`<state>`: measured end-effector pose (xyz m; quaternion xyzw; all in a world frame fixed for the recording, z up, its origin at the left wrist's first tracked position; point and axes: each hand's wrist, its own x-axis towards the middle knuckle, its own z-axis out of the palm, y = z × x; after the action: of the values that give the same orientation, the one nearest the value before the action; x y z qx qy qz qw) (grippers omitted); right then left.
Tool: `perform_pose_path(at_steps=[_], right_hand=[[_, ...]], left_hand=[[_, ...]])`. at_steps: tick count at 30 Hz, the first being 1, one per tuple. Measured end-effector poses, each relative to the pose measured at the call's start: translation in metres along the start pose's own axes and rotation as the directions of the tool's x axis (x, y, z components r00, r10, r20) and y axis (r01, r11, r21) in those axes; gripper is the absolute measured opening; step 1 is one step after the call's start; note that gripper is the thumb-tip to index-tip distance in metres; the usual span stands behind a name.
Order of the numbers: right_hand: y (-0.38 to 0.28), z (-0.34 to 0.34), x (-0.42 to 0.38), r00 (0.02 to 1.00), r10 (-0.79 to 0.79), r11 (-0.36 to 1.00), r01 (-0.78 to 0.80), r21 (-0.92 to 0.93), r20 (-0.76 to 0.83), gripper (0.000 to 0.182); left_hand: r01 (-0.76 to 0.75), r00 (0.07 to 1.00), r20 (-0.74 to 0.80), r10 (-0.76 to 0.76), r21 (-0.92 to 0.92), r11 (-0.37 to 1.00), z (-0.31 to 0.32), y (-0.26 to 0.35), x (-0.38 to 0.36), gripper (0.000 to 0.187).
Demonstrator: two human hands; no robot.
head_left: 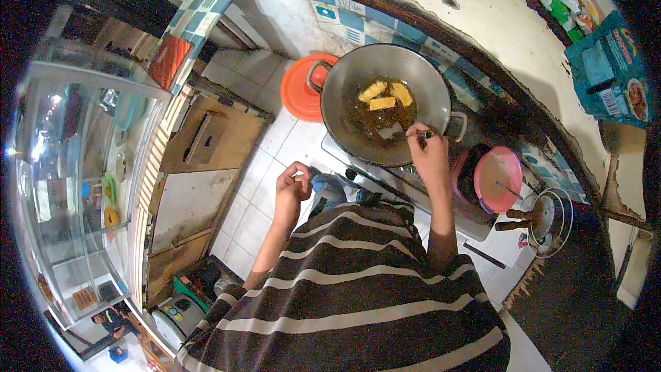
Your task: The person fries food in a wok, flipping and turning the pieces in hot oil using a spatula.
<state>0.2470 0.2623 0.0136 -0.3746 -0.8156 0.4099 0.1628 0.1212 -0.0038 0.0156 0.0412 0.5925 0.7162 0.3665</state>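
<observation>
A large metal wok [344, 120] with two loop handles sits on the stove [385, 178] in front of me. Several golden fried pieces [383, 103] lie in dark oil at its bottom. My right hand [428, 145] is closed round the handle of a spatula, over the wok's near right rim. The flat spatula blade [390, 131] rests in the oil just short of the pieces. My left hand [294, 184] hovers left of the stove, fingers curled, with nothing visible in it, apart from the wok.
Behind the wok's left side is a round orange lid or tub [296, 89]. To the right stand a pink bowl [506, 172] and a wire strainer [553, 224]. A teal packet [609, 72] hangs upper right. A glass display case [82, 186] and wooden cabinet [186, 207] line the left.
</observation>
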Motion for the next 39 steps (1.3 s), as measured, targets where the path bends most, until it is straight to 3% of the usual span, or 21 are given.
perform_pose_path(at_steps=[3, 9, 15, 18, 21, 30, 33, 36, 39], right_hand=[[-0.005, -0.002, -0.003, 0.991, -0.103, 0.99, 0.111, 0.092, -0.09, 0.022], [0.001, -0.01, 0.0, 0.982, -0.169, 0.985, 0.17, 0.004, -0.085, 0.023], [0.005, -0.008, -0.002, 0.999, -0.033, 0.999, 0.034, -0.03, 0.037, 0.027], [0.007, -0.004, -0.004, 0.987, -0.141, 0.983, 0.149, 0.11, -0.075, 0.027], [0.007, -0.006, -0.003, 0.974, -0.19, 0.982, 0.19, -0.012, -0.125, 0.023], [0.005, -0.002, 0.006, 0.992, -0.123, 0.992, 0.124, -0.017, 0.014, 0.022], [-0.006, -0.006, 0.005, 0.99, -0.14, 0.986, 0.14, -0.088, 0.008, 0.012], [0.007, 0.002, 0.011, 0.97, -0.221, 0.975, 0.222, -0.01, -0.104, 0.013], [0.003, -0.002, 0.014, 0.98, -0.189, 0.981, 0.186, -0.05, -0.064, 0.013]], left_hand=[[0.018, 0.999, -0.03, -0.018, -0.004, 1.0, 0.003, 0.0, -0.001, 0.026], [0.023, 1.0, -0.012, -0.023, 0.01, 1.0, 0.006, -0.001, 0.0, 0.025], [-0.012, 1.0, 0.024, 0.012, 0.006, 1.0, 0.011, 0.0, 0.002, 0.025], [-0.02, 1.0, 0.012, 0.019, 0.012, 1.0, 0.012, 0.0, 0.001, 0.025], [-0.045, 0.999, 0.013, 0.045, -0.009, 0.999, 0.01, -0.004, 0.001, 0.025], [-0.039, 0.999, -0.037, 0.038, -0.02, 0.999, 0.016, -0.001, 0.001, 0.025], [-0.048, 0.998, -0.046, 0.049, 0.014, 0.999, 0.012, -0.003, 0.003, 0.025], [-0.053, 0.997, -0.05, 0.053, 0.001, 0.999, 0.012, -0.002, 0.002, 0.023], [-0.05, 0.996, -0.071, 0.051, 0.011, 0.999, 0.012, -0.002, 0.0, 0.022]])
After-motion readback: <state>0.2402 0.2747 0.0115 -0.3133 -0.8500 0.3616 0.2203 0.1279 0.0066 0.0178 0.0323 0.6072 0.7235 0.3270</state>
